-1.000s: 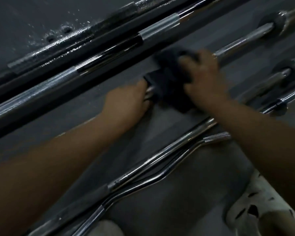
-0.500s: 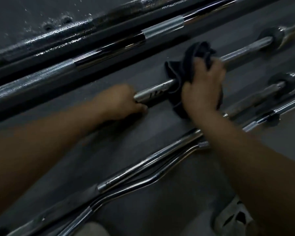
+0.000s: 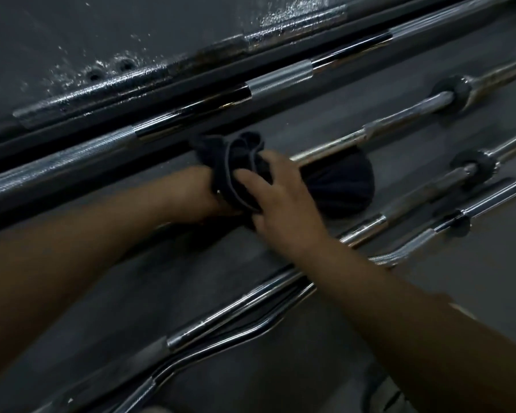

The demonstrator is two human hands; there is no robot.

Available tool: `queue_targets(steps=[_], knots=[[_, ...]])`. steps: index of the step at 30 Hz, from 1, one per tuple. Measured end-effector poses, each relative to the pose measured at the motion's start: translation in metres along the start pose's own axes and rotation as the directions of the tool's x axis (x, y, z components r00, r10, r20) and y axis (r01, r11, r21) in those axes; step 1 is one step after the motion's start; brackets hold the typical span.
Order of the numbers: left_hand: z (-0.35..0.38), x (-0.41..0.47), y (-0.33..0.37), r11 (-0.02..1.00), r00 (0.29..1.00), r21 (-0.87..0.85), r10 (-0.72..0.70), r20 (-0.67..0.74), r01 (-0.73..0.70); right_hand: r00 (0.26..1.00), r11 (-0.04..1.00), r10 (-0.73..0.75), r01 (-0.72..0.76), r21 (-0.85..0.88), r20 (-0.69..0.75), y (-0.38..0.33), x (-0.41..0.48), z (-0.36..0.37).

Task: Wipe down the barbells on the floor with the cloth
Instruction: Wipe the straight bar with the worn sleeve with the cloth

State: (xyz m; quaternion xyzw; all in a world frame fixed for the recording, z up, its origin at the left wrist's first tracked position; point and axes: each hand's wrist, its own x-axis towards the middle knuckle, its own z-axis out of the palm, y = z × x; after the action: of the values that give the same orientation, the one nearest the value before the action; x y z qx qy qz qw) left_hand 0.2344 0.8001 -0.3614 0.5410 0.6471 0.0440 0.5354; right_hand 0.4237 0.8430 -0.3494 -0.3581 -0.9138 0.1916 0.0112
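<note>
The dark cloth (image 3: 242, 171) is bunched up over the near end of a short barbell (image 3: 399, 122) lying on the grey floor (image 3: 447, 296), so that end of the bar is hidden. From the cloth the bar's chrome shaft runs away up to the right to a round collar (image 3: 456, 90) and a thinner sleeve beyond it. A rounded dark fold of the cloth hangs out on the right side, just under the shaft.

The right hand (image 3: 280, 201) lies on top of the cloth and holds it, with the fingers spread across the folds and the thumb tucked against the lower edge. The left hand (image 3: 191, 192) comes in from the left and touches the cloth. Its fingers are covered by the fabric, so I cannot tell whether they grip the bar, hold the cloth or lie slack.

Just above the cloth, a long barbell (image 3: 280, 79) with knurled bands crosses the whole view on the same slant. Further above that runs a black metal rail (image 3: 137, 79) with chipped, speckled paint. Below the cloth, a second barbell (image 3: 411, 201) with its own collar passes under the right forearm and goes on to the lower left. Just beside it, still further from the cloth, lies a wavy curl bar (image 3: 251, 332). The two almost touch where they run side by side.
</note>
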Motion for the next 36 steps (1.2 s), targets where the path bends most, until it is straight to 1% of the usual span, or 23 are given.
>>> queue_targets(steps=[2,3,4,6,7,8,10,12,13,14,16,18,22,25,26,27,28,30,31,32,33,35,36], knots=[[0.029,-0.017,-0.005,0.915,0.927,0.403,0.153,-0.341,-0.002,0.996,0.99,-0.087,0.089,-0.109,0.023,0.043,0.002,-0.02],[0.039,-0.026,0.001,0.866,0.883,0.498,0.211,-0.42,0.03,0.999,0.985,0.027,-0.032,-0.17,-0.031,0.07,0.004,-0.032],[0.041,-0.026,0.006,0.866,0.886,0.497,0.194,-0.421,0.047,0.972,0.96,0.195,-0.217,-0.179,-0.132,0.094,0.005,-0.044],[0.026,-0.012,0.007,0.959,0.976,0.274,-0.016,-0.218,0.076,0.825,0.856,0.46,-0.511,-0.083,-0.327,0.102,0.008,-0.048],[0.012,-0.006,0.006,0.99,0.994,0.089,-0.107,-0.009,0.107,0.804,0.84,0.479,-0.536,-0.082,-0.353,0.082,0.012,-0.036],[-0.001,-0.002,0.007,0.989,0.982,-0.055,-0.132,0.133,0.14,0.837,0.87,0.431,-0.485,-0.091,-0.337,0.057,0.016,-0.023],[-0.008,-0.003,0.007,0.988,0.985,-0.104,-0.095,0.143,0.111,0.971,0.982,0.162,-0.177,-0.072,-0.173,0.009,0.014,-0.006],[0.009,-0.015,0.001,0.983,0.987,0.182,0.008,-0.16,0.021,0.998,0.994,-0.07,0.07,-0.083,0.002,0.012,0.009,-0.013],[0.023,-0.024,0.0,0.936,0.949,0.352,0.107,-0.295,0.004,0.996,0.987,-0.088,0.086,-0.132,-0.005,0.034,0.009,-0.024],[0.032,-0.032,0.0,0.892,0.917,0.452,0.169,-0.36,0.014,0.998,0.984,0.002,-0.013,-0.176,-0.065,0.063,0.009,-0.034],[0.037,-0.028,-0.001,0.883,0.905,0.47,0.186,-0.382,0.017,0.909,0.911,0.329,-0.377,-0.167,-0.257,0.111,0.006,-0.052],[0.028,-0.019,-0.003,0.929,0.958,0.368,0.073,-0.277,0.036,0.784,0.815,0.539,-0.578,-0.044,-0.308,0.119,0.0,-0.045],[0.015,-0.01,-0.005,0.966,0.974,0.256,0.089,-0.209,-0.034,0.574,0.606,0.792,-0.781,0.155,-0.207,0.086,-0.004,-0.019],[0.024,-0.015,-0.007,0.942,0.951,0.335,0.129,-0.282,-0.029,0.438,0.469,0.883,-0.829,0.303,-0.167,0.075,0.003,-0.014],[0.027,-0.018,-0.008,0.923,0.922,0.382,0.192,-0.336,-0.053,0.439,0.469,0.883,-0.813,0.344,-0.165,0.06,0.006,-0.013],[0.03,-0.018,-0.01,0.903,0.883,0.417,0.274,-0.38,-0.101,0.485,0.511,0.858,-0.785,0.351,-0.167,0.041,0.004,-0.009],[0.031,-0.019,-0.01,0.895,0.853,0.421,0.329,-0.405,-0.146,0.59,0.605,0.792,-0.728,0.323,-0.156,0.02,-0.003,-0.003],[0.029,-0.02,-0.012,0.916,0.839,0.361,0.33,-0.432,-0.174,0.869,0.848,0.496,-0.484,0.217,0.001,-0.016,-0.029,0.0],[0.026,-0.02,-0.013,0.932,0.845,0.31,0.315,-0.432,-0.189,0.934,0.915,0.338,-0.354,0.192,0.113,-0.019,-0.045,-0.006],[0.02,-0.018,-0.013,0.952,0.871,0.234,0.28,-0.404,-0.198,0.958,0.951,0.236,-0.262,0.164,0.163,-0.007,-0.052,-0.016],[0.012,-0.018,-0.014,0.972,0.902,0.117,0.233,-0.363,-0.204,0.971,0.969,0.205,-0.219,0.118,0.119,0.012,-0.053,-0.027],[0.002,-0.018,-0.011,0.986,0.96,-0.046,0.146,-0.239,-0.162,0.932,0.938,0.343,-0.333,0.095,-0.115,0.057,-0.039,-0.041],[0.003,-0.018,-0.009,0.99,0.967,0.004,0.138,-0.215,-0.141,0.853,0.886,0.463,-0.442,0.138,-0.24,0.079,-0.024,-0.045]])
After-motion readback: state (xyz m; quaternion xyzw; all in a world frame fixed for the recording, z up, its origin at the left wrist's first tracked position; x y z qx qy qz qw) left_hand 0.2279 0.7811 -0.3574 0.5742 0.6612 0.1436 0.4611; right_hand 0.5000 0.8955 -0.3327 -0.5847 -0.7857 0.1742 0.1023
